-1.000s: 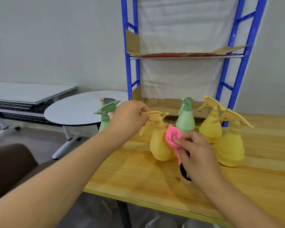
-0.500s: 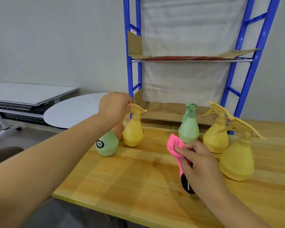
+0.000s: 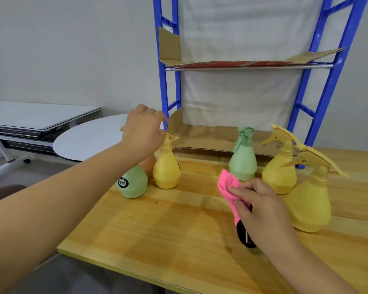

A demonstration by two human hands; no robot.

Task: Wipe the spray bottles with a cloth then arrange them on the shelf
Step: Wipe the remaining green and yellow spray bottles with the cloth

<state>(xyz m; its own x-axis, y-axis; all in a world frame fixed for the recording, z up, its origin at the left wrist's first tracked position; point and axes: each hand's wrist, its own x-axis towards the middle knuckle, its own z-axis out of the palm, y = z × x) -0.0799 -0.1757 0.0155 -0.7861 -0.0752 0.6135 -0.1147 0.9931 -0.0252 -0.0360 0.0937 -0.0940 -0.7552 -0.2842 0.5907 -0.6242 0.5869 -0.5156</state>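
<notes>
Your left hand (image 3: pixel 143 132) hovers with loose, relaxed fingers, gripping nothing; the small yellow bottle (image 3: pixel 166 168) stands just below and right of it. Your right hand (image 3: pixel 261 211) pinches the pink cloth (image 3: pixel 226 184), with the green bottle (image 3: pixel 243 164) just beyond its fingertips.

Six spray bottles stand upright on the table (image 3: pixel 179 230). At the left are the green stickered bottle (image 3: pixel 134 184), a half-hidden peach bottle (image 3: pixel 149 165) and a small yellow bottle (image 3: pixel 166 171). To the right are a plain green bottle (image 3: pixel 243 163), a middle yellow bottle (image 3: pixel 279 172) and a big yellow bottle (image 3: pixel 310 204). The right hand (image 3: pixel 261 209) pinches the pink cloth (image 3: pixel 226 183). Behind stands the blue, cardboard-lined shelf (image 3: pixel 163 92).
</notes>
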